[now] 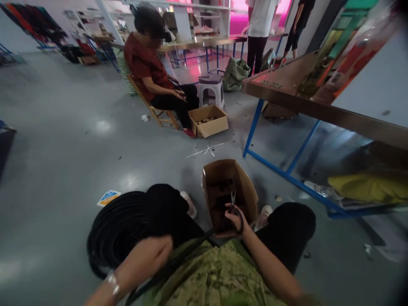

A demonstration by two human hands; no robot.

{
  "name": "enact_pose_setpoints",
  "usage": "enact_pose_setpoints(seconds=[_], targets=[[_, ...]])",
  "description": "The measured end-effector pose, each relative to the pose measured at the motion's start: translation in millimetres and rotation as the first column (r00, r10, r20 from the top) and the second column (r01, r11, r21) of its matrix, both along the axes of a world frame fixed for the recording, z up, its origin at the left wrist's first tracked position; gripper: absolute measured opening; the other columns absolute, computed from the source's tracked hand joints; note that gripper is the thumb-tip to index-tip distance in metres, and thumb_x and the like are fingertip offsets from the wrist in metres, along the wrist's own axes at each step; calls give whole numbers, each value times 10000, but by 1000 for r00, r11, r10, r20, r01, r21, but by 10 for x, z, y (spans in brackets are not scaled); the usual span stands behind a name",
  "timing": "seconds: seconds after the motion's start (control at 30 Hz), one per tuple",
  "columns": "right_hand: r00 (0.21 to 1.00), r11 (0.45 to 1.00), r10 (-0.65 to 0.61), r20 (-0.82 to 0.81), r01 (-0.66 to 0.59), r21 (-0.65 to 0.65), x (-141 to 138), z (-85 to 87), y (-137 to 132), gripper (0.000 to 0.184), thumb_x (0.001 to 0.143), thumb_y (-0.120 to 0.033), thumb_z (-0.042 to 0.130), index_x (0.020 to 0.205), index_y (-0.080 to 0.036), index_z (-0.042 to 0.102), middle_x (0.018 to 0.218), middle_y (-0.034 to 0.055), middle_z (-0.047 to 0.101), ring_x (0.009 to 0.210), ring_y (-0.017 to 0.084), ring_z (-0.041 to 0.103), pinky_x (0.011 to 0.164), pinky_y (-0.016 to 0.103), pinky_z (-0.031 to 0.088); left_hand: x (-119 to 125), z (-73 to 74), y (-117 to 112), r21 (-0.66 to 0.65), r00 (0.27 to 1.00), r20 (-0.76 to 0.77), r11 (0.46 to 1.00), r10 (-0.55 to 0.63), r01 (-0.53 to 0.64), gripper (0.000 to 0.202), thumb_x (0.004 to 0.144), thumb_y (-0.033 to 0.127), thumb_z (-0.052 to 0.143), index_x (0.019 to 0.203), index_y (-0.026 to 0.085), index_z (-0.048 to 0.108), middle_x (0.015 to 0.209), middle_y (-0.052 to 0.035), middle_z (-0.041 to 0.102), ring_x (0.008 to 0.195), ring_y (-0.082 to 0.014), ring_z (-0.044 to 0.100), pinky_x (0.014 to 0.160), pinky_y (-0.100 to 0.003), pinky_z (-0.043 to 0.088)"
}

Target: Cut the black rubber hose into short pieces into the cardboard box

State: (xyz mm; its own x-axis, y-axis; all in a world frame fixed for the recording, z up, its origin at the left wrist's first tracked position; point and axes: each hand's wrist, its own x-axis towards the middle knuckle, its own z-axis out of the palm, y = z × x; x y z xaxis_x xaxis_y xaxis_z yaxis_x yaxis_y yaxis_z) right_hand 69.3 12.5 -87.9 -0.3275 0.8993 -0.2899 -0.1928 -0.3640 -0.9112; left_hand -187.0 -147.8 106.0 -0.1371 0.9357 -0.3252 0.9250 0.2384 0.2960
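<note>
My right hand (235, 216) is closed around a pair of scissors (234, 207) with dark handles. Their blades point away from me over an open cardboard box (251, 191) between my feet, which has dark pieces inside. My left hand (154, 253), slightly blurred, is closed above my lap; what it holds, if anything, is hidden. Just beside it a long black strip (191, 249) runs across my lap toward the box and my right hand. To the left of my leg lies a large coil of black strip (117, 225).
A blue-legged table (287, 91) stands at the right, with plastic-wrapped goods on it. Ahead, a seated person (153, 72) has a cardboard box (215, 125) by their feet, near a stool (211, 89). White string (208, 149) and a blue-orange card (109, 198) lie on the floor.
</note>
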Motion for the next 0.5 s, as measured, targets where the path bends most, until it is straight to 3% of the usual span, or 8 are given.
enact_pose_setpoints(seconds=[0.07,0.13,0.2,0.27,0.37,0.5], targets=[[1000,999,4,12,-4,40,25,0,-4,486,614,-357,755,1044,-180,618,707,-16,605,624,125,509,619,257,399,256,-168,352,58,995,54,995,-87,83,271,943,293,398,888,252,660,876,-17,679,782,-147,624,750,-258,471],[1000,995,0,17,-2,95,54,-4,4,473,620,-329,743,1046,-176,604,697,-25,596,609,113,497,608,244,397,598,-403,713,169,991,58,980,-118,106,282,920,273,400,1086,226,622,1089,-78,661,948,-189,627,839,-286,459],[999,991,-14,30,10,137,74,-9,27,468,623,-301,725,1054,-177,593,702,-29,593,613,111,498,602,238,401,933,-667,997,120,992,50,987,-116,110,345,876,298,488,1181,170,587,1172,-148,631,984,-243,632,831,-317,468],[997,984,-63,38,56,169,74,-15,68,455,631,-299,704,1052,-176,584,701,-34,581,610,109,495,592,231,399,1161,-917,1191,17,985,125,993,-117,116,352,837,304,556,1142,142,618,1094,-169,666,940,-279,655,798,-339,483],[993,973,-92,74,73,219,36,-20,158,445,644,-293,676,1063,-181,576,705,-36,575,620,115,507,609,234,414,1251,-1198,1367,-18,956,258,988,-142,152,203,791,260,618,956,174,698,940,-116,719,880,-258,677,766,-300,492],[985,960,-102,136,62,272,25,-22,262,478,687,-341,670,1125,-169,583,749,-8,611,670,136,553,656,251,454,1160,-1387,1503,94,939,326,992,-114,87,250,860,280,535,1039,217,697,1054,-74,720,987,-231,653,866,-297,477]])
